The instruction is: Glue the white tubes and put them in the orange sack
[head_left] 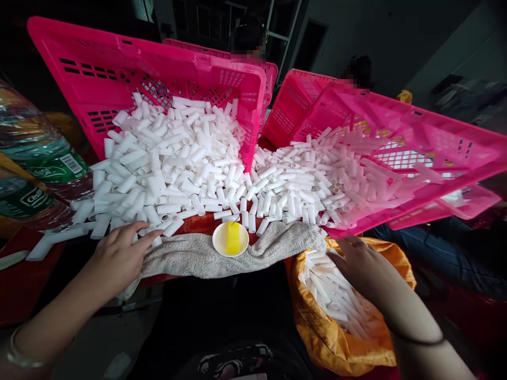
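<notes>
Left of the dish [219,238]: left hand [122,253], half-open, seemingly empty, beside tubes [170,153] heaped presumably for reach; right: right hand [362,266], grip unclear to me.

The tubes [170,153] are plain white, and the baskets [87,79] behind them are bright pink with pierced lattice panels. Along the front edge of the red table [190,224], the cloth [190,258] is mottled light grey, the dish [219,240] cream and the block [233,237] solid yellow. Toward the left edge, green labels [75,163] bear white lettering; near the front right corner, the sack [336,343] is orange.
</notes>
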A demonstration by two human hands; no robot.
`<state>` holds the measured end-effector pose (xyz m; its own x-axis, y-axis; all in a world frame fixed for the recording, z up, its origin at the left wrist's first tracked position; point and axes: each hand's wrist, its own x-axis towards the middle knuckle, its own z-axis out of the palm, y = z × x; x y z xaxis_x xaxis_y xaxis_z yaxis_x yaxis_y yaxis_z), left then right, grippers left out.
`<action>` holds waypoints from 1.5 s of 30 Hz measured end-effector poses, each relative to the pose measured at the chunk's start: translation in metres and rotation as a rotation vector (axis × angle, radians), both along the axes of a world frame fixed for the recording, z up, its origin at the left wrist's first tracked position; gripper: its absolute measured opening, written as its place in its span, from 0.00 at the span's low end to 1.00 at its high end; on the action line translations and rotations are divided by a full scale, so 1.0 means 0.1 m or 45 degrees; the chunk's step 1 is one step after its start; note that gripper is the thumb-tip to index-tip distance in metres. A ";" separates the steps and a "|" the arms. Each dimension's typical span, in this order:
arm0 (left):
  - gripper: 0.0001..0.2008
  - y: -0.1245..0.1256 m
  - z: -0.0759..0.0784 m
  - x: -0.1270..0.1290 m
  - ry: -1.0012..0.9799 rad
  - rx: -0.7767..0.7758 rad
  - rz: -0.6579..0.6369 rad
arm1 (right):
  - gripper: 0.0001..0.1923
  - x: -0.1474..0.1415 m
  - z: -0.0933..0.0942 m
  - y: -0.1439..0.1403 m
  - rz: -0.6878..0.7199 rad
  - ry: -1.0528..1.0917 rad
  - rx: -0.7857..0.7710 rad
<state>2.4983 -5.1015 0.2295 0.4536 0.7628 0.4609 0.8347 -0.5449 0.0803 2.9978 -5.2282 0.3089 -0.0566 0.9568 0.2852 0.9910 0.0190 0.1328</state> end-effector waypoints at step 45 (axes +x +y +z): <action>0.43 0.15 -0.20 1.28 -0.610 -0.736 -0.424 | 0.13 -1.28 -0.80 0.79 0.752 1.048 -0.082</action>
<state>2.6267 -5.0864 0.2094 0.5522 0.7992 0.2376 0.4405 -0.5216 0.7307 2.8696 -5.1490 0.2290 -0.3346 0.8545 0.3974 0.6043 0.5182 -0.6053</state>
